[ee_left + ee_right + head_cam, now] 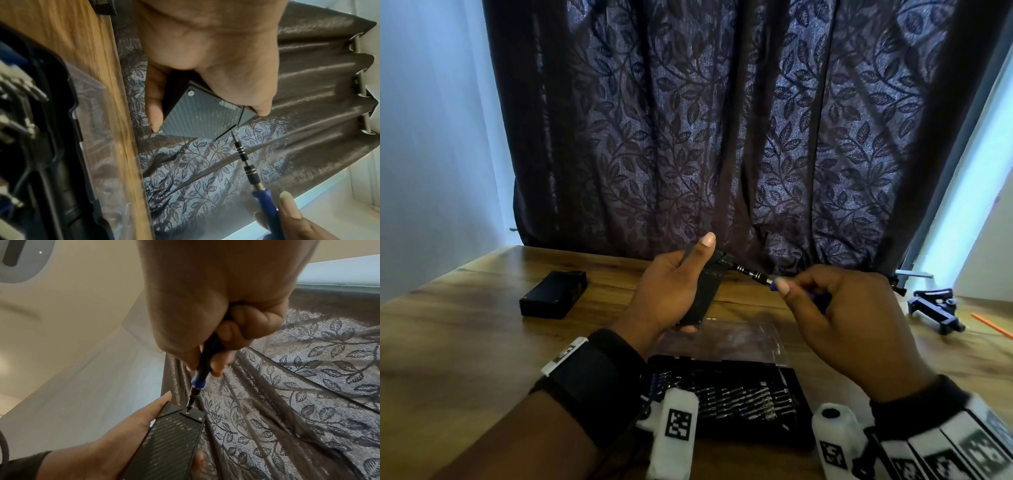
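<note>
Centre frame, above wooden table (465, 325): ribbed black rectangular case (702, 298) gripped in left hand (667, 287); blue-handled screwdriver (246, 165) pinched in right hand (842, 315), tip on corner screw (187, 413).

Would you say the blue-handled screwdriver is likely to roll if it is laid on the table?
Probably: the screwdriver looks round and slim, with no flats visible. It should feel stiff and light, as its thin metal shaft looks straight.

The left hand (667, 294) is raised with its palm turned sideways, thumb laid straight along the slim black ribbed box (703, 294) and fingers curled round its far side. The right hand (839, 315), level with it and near, knuckles up, pinches the blue-handled precision screwdriver (753, 274) between thumb and curled fingertips.
</note>
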